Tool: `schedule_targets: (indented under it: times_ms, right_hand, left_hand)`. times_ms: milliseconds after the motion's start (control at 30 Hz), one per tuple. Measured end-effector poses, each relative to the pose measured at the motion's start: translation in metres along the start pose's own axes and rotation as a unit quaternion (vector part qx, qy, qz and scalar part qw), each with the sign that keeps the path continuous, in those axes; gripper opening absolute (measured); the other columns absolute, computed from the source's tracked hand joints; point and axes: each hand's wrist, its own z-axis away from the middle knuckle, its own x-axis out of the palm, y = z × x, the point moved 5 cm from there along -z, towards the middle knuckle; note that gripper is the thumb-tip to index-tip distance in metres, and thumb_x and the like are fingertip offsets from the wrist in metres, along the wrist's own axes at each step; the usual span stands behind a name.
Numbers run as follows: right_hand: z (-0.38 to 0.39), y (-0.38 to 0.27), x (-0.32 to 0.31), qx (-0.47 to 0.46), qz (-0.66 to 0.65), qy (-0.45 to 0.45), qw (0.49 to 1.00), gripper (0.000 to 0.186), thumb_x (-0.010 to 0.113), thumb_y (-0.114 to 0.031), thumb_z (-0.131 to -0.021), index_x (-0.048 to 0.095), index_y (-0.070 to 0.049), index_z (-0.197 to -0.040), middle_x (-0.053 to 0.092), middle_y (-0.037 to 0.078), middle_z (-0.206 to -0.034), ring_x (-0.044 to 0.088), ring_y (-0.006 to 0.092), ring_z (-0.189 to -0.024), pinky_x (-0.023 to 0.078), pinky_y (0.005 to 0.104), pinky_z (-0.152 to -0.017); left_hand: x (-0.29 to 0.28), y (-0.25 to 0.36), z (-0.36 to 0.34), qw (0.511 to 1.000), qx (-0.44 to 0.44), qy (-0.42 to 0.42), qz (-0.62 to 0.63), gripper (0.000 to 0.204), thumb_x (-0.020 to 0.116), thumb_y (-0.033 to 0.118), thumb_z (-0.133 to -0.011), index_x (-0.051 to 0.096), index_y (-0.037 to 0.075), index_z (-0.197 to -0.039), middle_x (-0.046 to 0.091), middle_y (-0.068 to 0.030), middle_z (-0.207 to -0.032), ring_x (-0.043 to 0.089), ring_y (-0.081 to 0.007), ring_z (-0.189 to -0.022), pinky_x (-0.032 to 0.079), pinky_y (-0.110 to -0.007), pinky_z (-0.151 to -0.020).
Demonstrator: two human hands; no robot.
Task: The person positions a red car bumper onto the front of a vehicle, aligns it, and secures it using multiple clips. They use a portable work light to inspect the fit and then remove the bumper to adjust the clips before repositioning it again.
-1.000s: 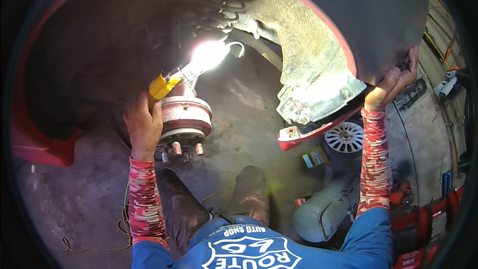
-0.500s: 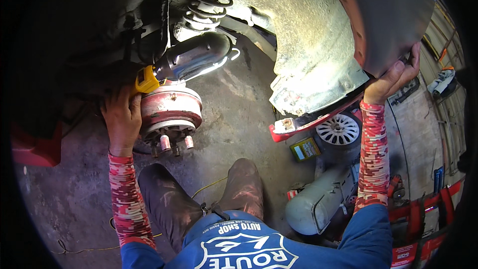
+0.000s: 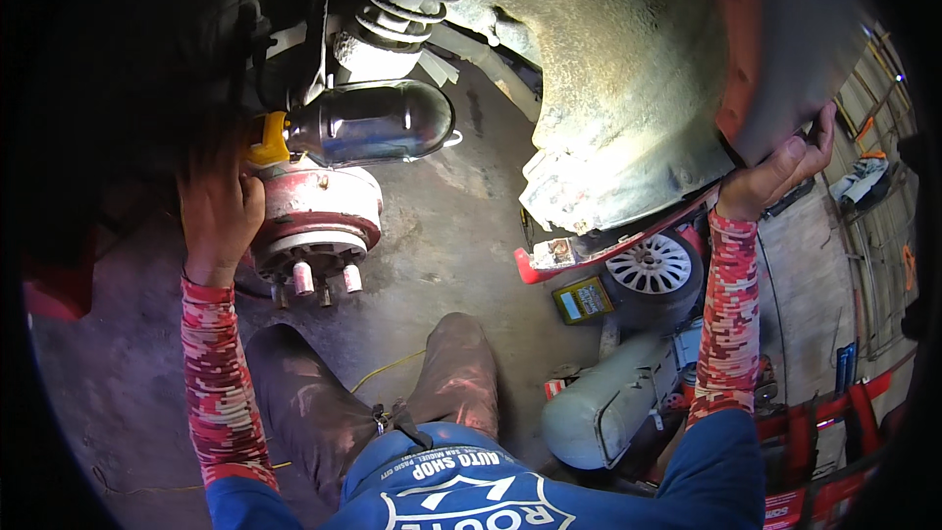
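My left hand (image 3: 221,211) is closed round the yellow handle end of a caged work light (image 3: 378,124), its fingers partly lost in shadow. The light lies roughly level just above a red, rust-stained brake drum (image 3: 316,204) with wheel studs (image 3: 303,279) on its near face. Up to the right, my right hand (image 3: 780,172) grips the lower edge of a dark curved body panel (image 3: 800,59), thumb on the near side. Between the hands hangs the dusty wheel-arch lining (image 3: 628,103), brightly lit. A red trim end (image 3: 533,266) sticks out below it.
A coil spring (image 3: 412,2) stands above the drum. On the floor lie a wheel with a white multi-spoke rim (image 3: 648,265), a yellow-and-black box (image 3: 582,300), a grey tank (image 3: 603,407) and a thin yellow cord (image 3: 388,366). Red metal frames (image 3: 834,422) stand at lower right.
The work light has turned from slanting upward to nearly level, with my left hand still on it. My right hand stays at the panel edge. The whole view has shifted slightly.
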Motion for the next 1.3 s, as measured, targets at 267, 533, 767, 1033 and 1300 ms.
schedule_targets:
  times_ms: [267, 533, 767, 1033, 1300]
  right_hand:
    - [0.001, -0.006, 0.003, 0.005, 0.017, -0.009, 1.0, 0.064, 0.04, -0.04, -0.105, 0.035, 0.005, -0.151, 0.038, 0.022, -0.154, 0.041, 0.0334, -0.14, 0.035, 0.0451, -0.117]
    - [0.004, 0.002, -0.003, 0.04, 0.045, -0.003, 0.998, 0.068, 0.038, -0.047, -0.104, 0.035, 0.004, -0.15, 0.035, 0.02, -0.155, 0.04, 0.0326, -0.141, 0.035, 0.0463, -0.117]
    - [0.003, -0.001, 0.0, 0.047, 0.016, -0.011, 0.999, 0.066, 0.039, -0.046, -0.104, 0.034, 0.001, -0.151, 0.039, 0.021, -0.151, 0.045, 0.0329, -0.136, 0.039, 0.0456, -0.114]
    - [0.002, -0.005, 0.002, 0.044, -0.026, -0.002, 0.999, 0.063, 0.039, -0.045, -0.106, 0.035, 0.0, -0.15, 0.045, 0.021, -0.146, 0.05, 0.032, -0.13, 0.042, 0.0427, -0.111]
    - [-0.001, -0.006, 0.003, 0.054, -0.045, 0.004, 0.998, 0.058, 0.038, -0.041, -0.106, 0.038, 0.0, -0.148, 0.042, 0.019, -0.148, 0.046, 0.0301, -0.134, 0.039, 0.0426, -0.115]
  left_hand:
    - [-0.001, 0.013, -0.002, 0.999, -0.023, -0.021, 0.043, 0.081, 0.053, -0.001, -0.075, 0.04, 0.005, -0.155, 0.048, -0.022, -0.149, 0.043, -0.0439, -0.136, 0.028, -0.055, -0.119]
    - [-0.025, 0.051, -0.011, 0.985, 0.037, 0.063, 0.153, 0.081, 0.049, 0.0, -0.077, 0.039, 0.006, -0.157, 0.041, -0.0196, -0.158, 0.035, -0.0424, -0.146, 0.019, -0.053, -0.123]
    - [-0.058, 0.103, -0.034, 0.914, 0.07, 0.156, 0.369, 0.05, 0.042, -0.002, -0.088, 0.057, -0.006, -0.136, 0.055, -0.0243, -0.142, 0.05, -0.0334, -0.139, 0.043, -0.043, -0.112]
    - [-0.056, 0.25, -0.124, 0.656, 0.138, 0.065, 0.739, 0.039, 0.052, 0.006, -0.087, 0.064, -0.007, -0.122, 0.068, -0.0272, -0.115, 0.068, -0.0339, -0.107, 0.053, -0.04, -0.093]
    - [-0.047, 0.303, -0.159, 0.66, 0.115, -0.101, 0.736, 0.031, 0.057, 0.011, -0.083, 0.07, -0.007, -0.104, 0.071, -0.0293, -0.098, 0.072, -0.0382, -0.089, 0.056, -0.043, -0.081]
